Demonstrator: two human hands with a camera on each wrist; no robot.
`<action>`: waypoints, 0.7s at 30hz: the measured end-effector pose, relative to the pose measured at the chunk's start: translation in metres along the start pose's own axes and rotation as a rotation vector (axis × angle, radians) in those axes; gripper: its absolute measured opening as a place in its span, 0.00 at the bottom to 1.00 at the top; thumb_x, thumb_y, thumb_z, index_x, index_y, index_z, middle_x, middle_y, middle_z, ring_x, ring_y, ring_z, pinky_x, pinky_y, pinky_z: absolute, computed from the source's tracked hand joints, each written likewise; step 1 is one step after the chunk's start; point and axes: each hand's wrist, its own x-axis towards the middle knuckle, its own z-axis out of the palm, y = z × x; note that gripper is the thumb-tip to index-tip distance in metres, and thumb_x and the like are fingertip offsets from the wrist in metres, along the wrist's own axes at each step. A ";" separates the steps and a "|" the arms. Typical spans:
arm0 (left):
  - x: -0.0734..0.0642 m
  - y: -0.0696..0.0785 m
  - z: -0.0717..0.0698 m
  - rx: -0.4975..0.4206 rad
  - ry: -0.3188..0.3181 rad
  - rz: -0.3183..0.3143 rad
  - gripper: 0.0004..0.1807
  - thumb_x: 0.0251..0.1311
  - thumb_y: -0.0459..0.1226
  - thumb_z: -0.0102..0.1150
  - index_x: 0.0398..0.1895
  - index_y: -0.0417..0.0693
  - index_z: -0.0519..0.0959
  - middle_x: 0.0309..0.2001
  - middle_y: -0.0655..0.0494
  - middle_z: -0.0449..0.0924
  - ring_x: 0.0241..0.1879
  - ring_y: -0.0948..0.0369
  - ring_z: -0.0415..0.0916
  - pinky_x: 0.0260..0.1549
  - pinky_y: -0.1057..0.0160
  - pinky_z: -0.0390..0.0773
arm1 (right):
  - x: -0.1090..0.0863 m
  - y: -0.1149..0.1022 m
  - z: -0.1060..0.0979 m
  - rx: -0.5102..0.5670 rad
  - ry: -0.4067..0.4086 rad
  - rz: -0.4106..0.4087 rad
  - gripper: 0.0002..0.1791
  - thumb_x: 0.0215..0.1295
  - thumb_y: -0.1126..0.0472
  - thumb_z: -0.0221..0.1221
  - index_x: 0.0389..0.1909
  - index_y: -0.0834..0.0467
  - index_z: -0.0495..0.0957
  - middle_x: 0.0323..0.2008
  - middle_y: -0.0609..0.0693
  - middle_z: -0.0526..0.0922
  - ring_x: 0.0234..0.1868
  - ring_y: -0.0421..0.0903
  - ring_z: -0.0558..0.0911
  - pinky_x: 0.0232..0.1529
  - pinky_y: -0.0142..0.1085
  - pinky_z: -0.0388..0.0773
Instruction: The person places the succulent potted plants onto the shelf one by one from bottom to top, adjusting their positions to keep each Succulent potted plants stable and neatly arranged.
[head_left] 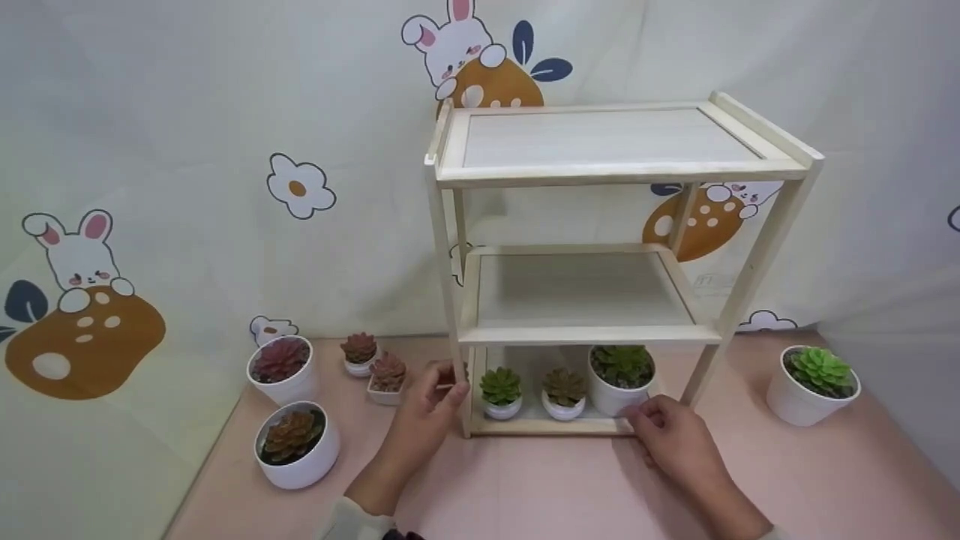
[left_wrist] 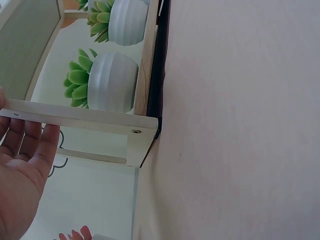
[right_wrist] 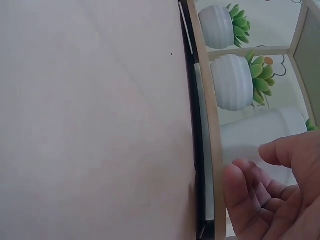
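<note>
Head view: three-tiered shelf (head_left: pixel 585 336) of pale wood, upright on a pink table (head_left: pixel 570 480), before a wall cloth (head_left: pixel 187 150) printed with rabbits and flowers. On its bottom tier, left to right: small green plant (head_left: pixel 501 391), small brown plant (head_left: pixel 564 391), then big pot (head_left: pixel 616 390) with green leaves, near the right end. At the left front post (head_left: pixel 443 255), left hand (head_left: pixel 420 416), fingers held narrow. By the lower right front corner, right hand (head_left: pixel 679 439), fingers curled in, just beside the foot of the big pot. Left of the shelf, on the table: red pot (head_left: pixel 289 379), bronze pot (head_left: pixel 300 457) in front of it, and two small pots (head_left: pixel 386 382) nearer the post. Right of the shelf, well apart: lime pot (head_left: pixel 806 394).

Left wrist view: post held between the left hand's thumb and fingers, thumb mostly cut off by the frame edge, fingers lightly bent along the outer side. Just inside the post, green plant; next along, brown plant. Under the front rail (left_wrist: pixel 145 65), a dark strip (left_wrist: pixel 160 65).

Right wrist view: right hand before the big pot, fingers loosely curled, thumb slightly apart, with a narrow gap between. Touching pot or rail, perhaps; hard to tell from this angle. Farther along the tier, brown plant, then green plant.
</note>
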 end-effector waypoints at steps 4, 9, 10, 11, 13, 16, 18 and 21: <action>0.000 0.000 0.000 0.002 0.000 -0.004 0.20 0.76 0.45 0.57 0.64 0.46 0.75 0.57 0.46 0.78 0.60 0.55 0.75 0.66 0.58 0.77 | -0.003 -0.006 -0.006 0.000 -0.007 0.007 0.08 0.73 0.59 0.61 0.35 0.60 0.79 0.20 0.48 0.79 0.20 0.43 0.78 0.20 0.32 0.74; -0.001 0.000 -0.001 0.006 0.003 -0.008 0.19 0.76 0.45 0.57 0.63 0.46 0.75 0.57 0.42 0.77 0.59 0.54 0.74 0.66 0.56 0.77 | -0.006 -0.014 -0.016 0.012 -0.020 0.007 0.07 0.73 0.60 0.60 0.38 0.60 0.79 0.23 0.51 0.81 0.22 0.44 0.80 0.22 0.33 0.76; -0.001 0.000 -0.001 0.010 0.004 -0.009 0.19 0.76 0.45 0.57 0.63 0.46 0.75 0.57 0.41 0.77 0.59 0.54 0.74 0.66 0.56 0.77 | -0.006 -0.015 -0.018 0.009 -0.023 0.005 0.07 0.73 0.60 0.60 0.38 0.60 0.79 0.23 0.52 0.81 0.23 0.44 0.80 0.22 0.33 0.77; -0.001 0.000 -0.001 0.012 0.005 -0.009 0.19 0.76 0.45 0.57 0.62 0.45 0.75 0.57 0.40 0.77 0.59 0.54 0.74 0.65 0.56 0.77 | -0.007 -0.016 -0.021 0.008 -0.028 0.001 0.07 0.73 0.60 0.61 0.38 0.60 0.79 0.24 0.52 0.82 0.23 0.45 0.80 0.23 0.33 0.77; -0.002 0.000 0.000 0.014 0.008 -0.010 0.19 0.76 0.45 0.57 0.62 0.46 0.75 0.57 0.40 0.77 0.59 0.54 0.74 0.65 0.56 0.77 | -0.008 -0.019 -0.026 0.005 -0.040 -0.010 0.07 0.74 0.60 0.61 0.39 0.61 0.80 0.25 0.53 0.82 0.24 0.44 0.80 0.23 0.33 0.77; -0.001 0.000 0.000 0.014 0.011 -0.006 0.20 0.75 0.45 0.58 0.63 0.45 0.75 0.57 0.40 0.77 0.59 0.54 0.75 0.65 0.56 0.78 | -0.010 -0.022 -0.033 -0.007 -0.057 -0.028 0.07 0.74 0.60 0.62 0.39 0.60 0.80 0.25 0.52 0.82 0.25 0.42 0.79 0.25 0.32 0.76; -0.001 0.000 0.000 0.009 0.009 0.003 0.20 0.75 0.45 0.58 0.63 0.45 0.75 0.58 0.41 0.77 0.59 0.54 0.74 0.65 0.56 0.77 | -0.011 -0.024 -0.038 -0.009 -0.072 -0.041 0.07 0.73 0.60 0.62 0.40 0.61 0.80 0.26 0.52 0.82 0.25 0.42 0.79 0.26 0.32 0.77; 0.000 -0.001 0.000 0.014 0.005 0.011 0.19 0.76 0.46 0.57 0.63 0.47 0.75 0.58 0.41 0.77 0.59 0.54 0.74 0.66 0.56 0.77 | -0.013 -0.026 -0.044 -0.010 -0.096 -0.052 0.09 0.73 0.58 0.63 0.42 0.61 0.79 0.28 0.51 0.82 0.27 0.41 0.80 0.28 0.31 0.79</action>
